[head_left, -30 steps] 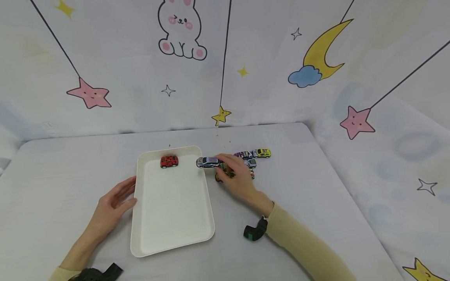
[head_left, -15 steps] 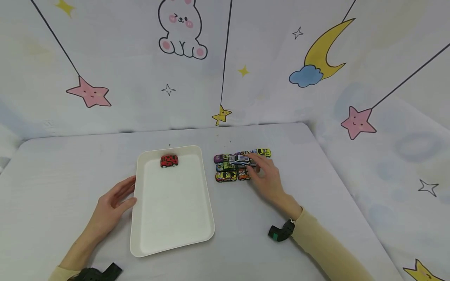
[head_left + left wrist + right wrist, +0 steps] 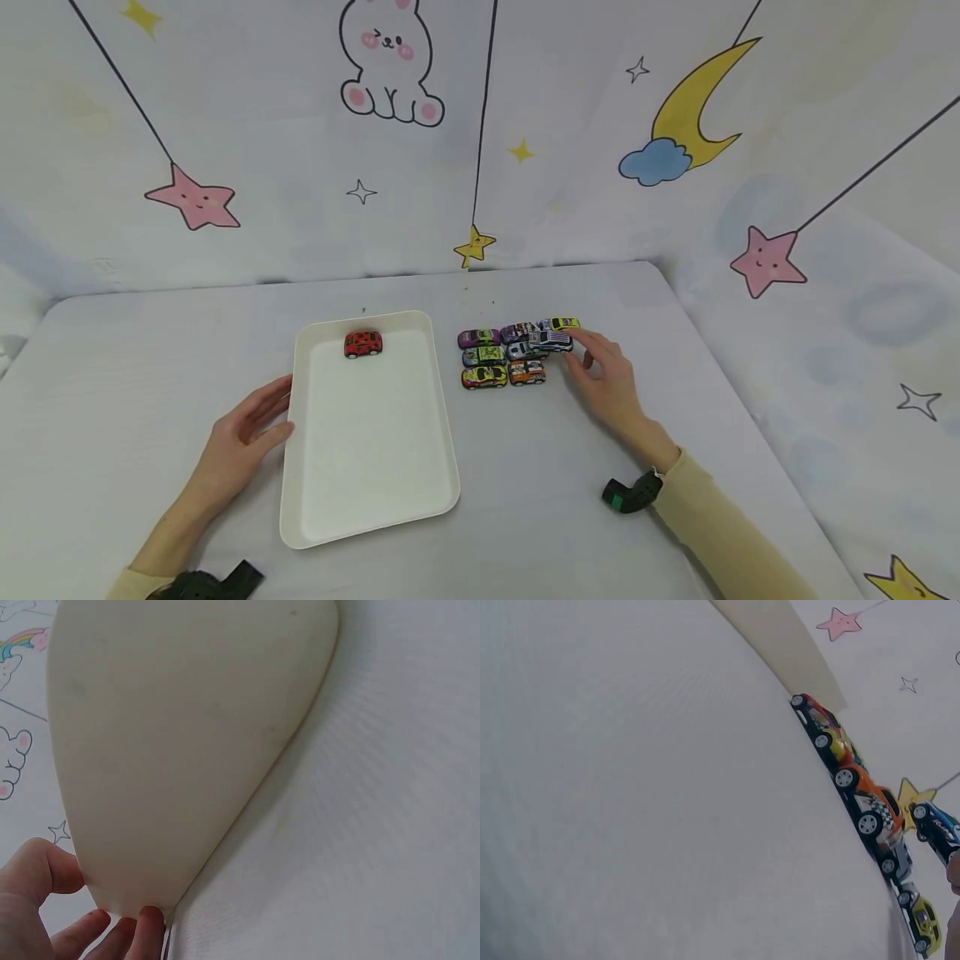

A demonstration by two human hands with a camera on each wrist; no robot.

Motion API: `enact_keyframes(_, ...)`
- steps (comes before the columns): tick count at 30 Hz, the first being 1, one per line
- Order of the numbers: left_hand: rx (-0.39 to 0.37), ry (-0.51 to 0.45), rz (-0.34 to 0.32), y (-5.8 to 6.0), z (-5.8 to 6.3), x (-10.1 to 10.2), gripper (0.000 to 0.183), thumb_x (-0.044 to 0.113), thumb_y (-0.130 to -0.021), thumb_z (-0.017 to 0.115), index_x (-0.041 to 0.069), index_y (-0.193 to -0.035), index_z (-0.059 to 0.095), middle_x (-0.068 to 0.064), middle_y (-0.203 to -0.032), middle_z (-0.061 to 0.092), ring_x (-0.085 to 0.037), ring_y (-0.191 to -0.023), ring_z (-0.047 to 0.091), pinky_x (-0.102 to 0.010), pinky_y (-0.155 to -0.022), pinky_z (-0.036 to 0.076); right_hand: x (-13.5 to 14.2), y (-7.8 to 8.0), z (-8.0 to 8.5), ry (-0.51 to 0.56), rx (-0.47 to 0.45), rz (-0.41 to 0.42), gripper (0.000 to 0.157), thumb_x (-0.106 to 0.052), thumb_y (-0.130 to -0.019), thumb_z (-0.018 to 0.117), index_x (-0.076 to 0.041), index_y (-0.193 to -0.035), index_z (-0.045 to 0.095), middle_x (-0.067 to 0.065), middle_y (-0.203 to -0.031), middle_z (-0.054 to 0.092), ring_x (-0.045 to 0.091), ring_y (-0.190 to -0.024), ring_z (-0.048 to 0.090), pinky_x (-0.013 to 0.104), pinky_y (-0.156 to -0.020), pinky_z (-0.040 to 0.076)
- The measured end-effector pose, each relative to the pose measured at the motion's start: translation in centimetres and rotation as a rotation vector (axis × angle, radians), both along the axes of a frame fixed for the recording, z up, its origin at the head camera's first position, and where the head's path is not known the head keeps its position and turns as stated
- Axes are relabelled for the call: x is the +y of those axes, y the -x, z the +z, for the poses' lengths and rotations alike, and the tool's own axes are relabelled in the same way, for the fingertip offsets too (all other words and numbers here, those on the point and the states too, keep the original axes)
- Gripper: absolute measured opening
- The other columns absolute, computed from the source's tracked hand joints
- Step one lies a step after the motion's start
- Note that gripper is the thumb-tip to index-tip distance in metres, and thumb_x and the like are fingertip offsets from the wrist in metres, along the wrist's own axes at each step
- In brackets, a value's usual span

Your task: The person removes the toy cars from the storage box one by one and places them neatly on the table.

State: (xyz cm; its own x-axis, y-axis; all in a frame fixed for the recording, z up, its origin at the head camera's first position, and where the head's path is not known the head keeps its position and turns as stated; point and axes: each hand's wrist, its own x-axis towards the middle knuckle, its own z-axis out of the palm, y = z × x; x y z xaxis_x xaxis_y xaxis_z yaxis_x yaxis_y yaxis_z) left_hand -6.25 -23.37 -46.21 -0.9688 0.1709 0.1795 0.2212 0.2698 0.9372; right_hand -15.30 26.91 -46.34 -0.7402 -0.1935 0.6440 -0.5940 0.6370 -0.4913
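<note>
In the head view my right hand (image 3: 611, 387) pinches a silver-and-dark toy car (image 3: 551, 341) at its rear end. In the right wrist view the pinched car (image 3: 936, 826) is up off the table, with only bits of fingers at the edge. Grouped under and beside it stand several toy cars, among them an orange one (image 3: 527, 372), a purple one (image 3: 478, 337) and a yellow one (image 3: 561, 323). Against the left side of a white tray (image 3: 367, 450) my left hand (image 3: 236, 446) rests its fingertips, fingers loosely bent. A red toy car (image 3: 363, 343) stands inside the tray's far end.
A white cloth covers the table (image 3: 540, 517). Behind it hangs a pale backdrop (image 3: 555, 208) printed with stars, a moon and a rabbit. Black wrist-worn devices show at the left forearm (image 3: 210, 583) and right forearm (image 3: 633, 493).
My right hand has carried the silver-and-dark toy car rightward, from the tray's right rim to over the right side of the car group. The left hand and tray stay put.
</note>
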Motion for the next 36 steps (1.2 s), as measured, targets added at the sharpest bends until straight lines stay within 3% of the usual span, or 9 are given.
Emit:
enact_keyframes(8, -0.009, 0.013, 0.004, 0.1, -0.1, -0.1, 0.058, -0.003, -0.096, 0.060, 0.000, -0.150, 0.039, 0.001, -0.151, 0.048, 0.009, -0.128, 0.048, -0.007, -0.099, 0.044, 1.2, 0.2, 0.0, 0.009, -0.003, 0.014, 0.040, 0.005, -0.085, 0.073, -0.001, -0.125, 0.067, 0.012, -0.105, 0.068, 0.015, -0.069, 0.049, 0.029, -0.073, 0.035)
enact_keyframes(16, -0.005, 0.015, 0.008, 0.0, 0.0, -0.1, 0.058, -0.004, -0.096, 0.061, -0.001, -0.150, 0.040, 0.006, -0.149, 0.049, 0.010, -0.128, 0.049, -0.007, -0.098, 0.045, 1.9, -0.1, 0.2, 0.039, -0.034, -0.051, 0.039, 0.005, -0.087, 0.071, -0.003, -0.125, 0.067, 0.009, -0.097, 0.065, 0.015, -0.071, 0.049, 0.030, -0.069, 0.033)
enact_keyframes(26, -0.006, 0.009, 0.005, 0.1, -0.1, 0.0, 0.058, -0.004, -0.096, 0.061, -0.003, -0.150, 0.039, -0.001, -0.151, 0.048, 0.008, -0.128, 0.049, -0.007, -0.098, 0.045, 2.4, -0.3, 0.2, 0.018, -0.109, -0.123, 0.038, 0.000, -0.088, 0.072, -0.005, -0.125, 0.067, 0.007, -0.083, 0.060, 0.015, -0.067, 0.047, 0.025, -0.067, 0.031)
enact_keyframes(33, 0.006, 0.014, 0.012, 0.0, 0.0, 0.1, 0.058, -0.005, -0.095, 0.061, -0.003, -0.149, 0.040, 0.001, -0.150, 0.049, 0.009, -0.128, 0.049, -0.006, -0.098, 0.045, 2.4, -0.4, 0.2, 0.025, -0.150, -0.167, 0.039, -0.002, -0.086, 0.073, -0.003, -0.125, 0.067, 0.011, -0.106, 0.070, 0.014, -0.066, 0.047, 0.021, -0.062, 0.031)
enact_keyframes(36, 0.007, 0.014, 0.015, 0.0, 0.1, 0.1, 0.058, -0.005, -0.095, 0.061, -0.003, -0.149, 0.040, 0.003, -0.150, 0.049, 0.009, -0.128, 0.049, -0.006, -0.098, 0.045, 2.3, -0.4, 0.3, 0.030, -0.168, -0.171, 0.039, -0.002, -0.085, 0.073, -0.003, -0.123, 0.068, 0.011, -0.106, 0.071, 0.014, -0.065, 0.048, 0.019, -0.060, 0.032)
